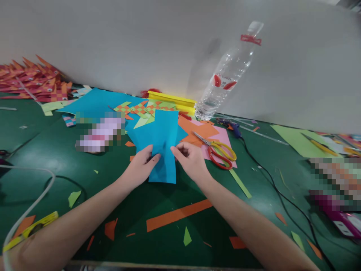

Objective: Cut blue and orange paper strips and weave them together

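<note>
A folded strip of blue paper [166, 139] is held upright between my two hands, above the table. My left hand [143, 163] grips its left edge, thumb on the near face. On the opposite edge, the thumb and curled fingers of my right hand [191, 158] pinch the paper. Behind it lies more blue paper [138, 135], partly hidden by the strip. Scissors [217, 150] with red and yellow handles rest just right of my right hand, on pink paper [224, 131] and orange paper [194, 130].
A clear bottle [228, 75] leans against the grey wall. Woven paper fish [28, 81] are piled at the far left. A glue gun [229, 126] trails a black cord. An orange strip [177, 216] and scraps lie in front. A power strip [338, 218] sits at right.
</note>
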The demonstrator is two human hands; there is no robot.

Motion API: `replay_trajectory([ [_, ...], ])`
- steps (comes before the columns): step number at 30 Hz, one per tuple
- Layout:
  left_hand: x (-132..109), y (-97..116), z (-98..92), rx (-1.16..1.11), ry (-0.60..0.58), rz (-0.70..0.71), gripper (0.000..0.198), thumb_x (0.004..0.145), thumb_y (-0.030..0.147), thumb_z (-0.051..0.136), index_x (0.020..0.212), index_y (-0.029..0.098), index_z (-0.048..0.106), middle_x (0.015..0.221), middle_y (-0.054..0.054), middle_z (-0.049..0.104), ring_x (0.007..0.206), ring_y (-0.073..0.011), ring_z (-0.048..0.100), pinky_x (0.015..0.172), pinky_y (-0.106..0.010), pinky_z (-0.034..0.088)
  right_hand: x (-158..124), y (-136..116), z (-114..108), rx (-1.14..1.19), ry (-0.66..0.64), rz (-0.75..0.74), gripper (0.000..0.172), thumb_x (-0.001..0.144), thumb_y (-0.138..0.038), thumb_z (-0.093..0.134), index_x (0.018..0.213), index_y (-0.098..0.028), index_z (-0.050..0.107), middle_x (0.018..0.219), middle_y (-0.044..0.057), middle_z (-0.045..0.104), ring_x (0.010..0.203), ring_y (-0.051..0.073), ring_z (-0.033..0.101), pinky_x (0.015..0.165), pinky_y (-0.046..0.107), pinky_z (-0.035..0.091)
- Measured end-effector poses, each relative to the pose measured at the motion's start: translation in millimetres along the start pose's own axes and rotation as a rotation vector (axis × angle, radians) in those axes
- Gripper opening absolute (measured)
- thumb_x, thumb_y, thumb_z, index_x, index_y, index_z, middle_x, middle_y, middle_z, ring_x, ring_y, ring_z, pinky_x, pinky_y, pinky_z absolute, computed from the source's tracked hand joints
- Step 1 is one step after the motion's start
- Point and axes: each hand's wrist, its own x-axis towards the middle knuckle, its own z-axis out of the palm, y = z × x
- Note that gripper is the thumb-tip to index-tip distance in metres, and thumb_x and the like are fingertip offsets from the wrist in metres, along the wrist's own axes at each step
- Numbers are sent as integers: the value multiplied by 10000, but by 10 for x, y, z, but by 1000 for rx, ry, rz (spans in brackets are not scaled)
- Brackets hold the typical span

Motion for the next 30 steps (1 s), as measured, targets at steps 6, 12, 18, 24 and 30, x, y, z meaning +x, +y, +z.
replay_trajectory([
  [6,7,-19,5,-53,-29,-7,165,820,337,484,719,217,431,640,15,505,605,-169,533,562,-294,453,-56,144,159,66,33,-194,216,876,-423,562,930,-224,625,871,40,645,799,171,615,738,330,533],
  [12,-49,-36,16,-349,-60,-185,416,772,530,582,1003,185,604,1103,-109,673,1077,-325,601,846,-395,504,-116,152,133,-63,0,-442,230,862,-383,609,1065,-280,639,1226,84,539,1177,241,521,965,452,484],
  [18,-65,-47,38,-235,95,-355,462,796,604,552,1003,197,621,1183,-109,652,1174,-327,553,890,-394,502,-134,191,141,-33,-95,-467,322,815,-286,658,1108,-272,525,1396,106,433,1278,263,444,835,392,557],
  [24,-32,31,-16,-183,-98,-190,440,855,522,528,1102,159,548,885,-46,677,860,-236,660,714,-318,533,-90,225,145,209,13,-314,420,807,-292,666,1181,-266,476,1402,114,419,1224,241,499,926,418,506],
  [30,-63,33,-29,-35,-203,-22,833,920,430,465,1516,120,-27,750,2,655,641,-173,653,579,-254,494,-32,278,145,467,-115,20,270,784,-422,682,979,-237,668,1034,50,686,876,194,649,771,356,534],
])
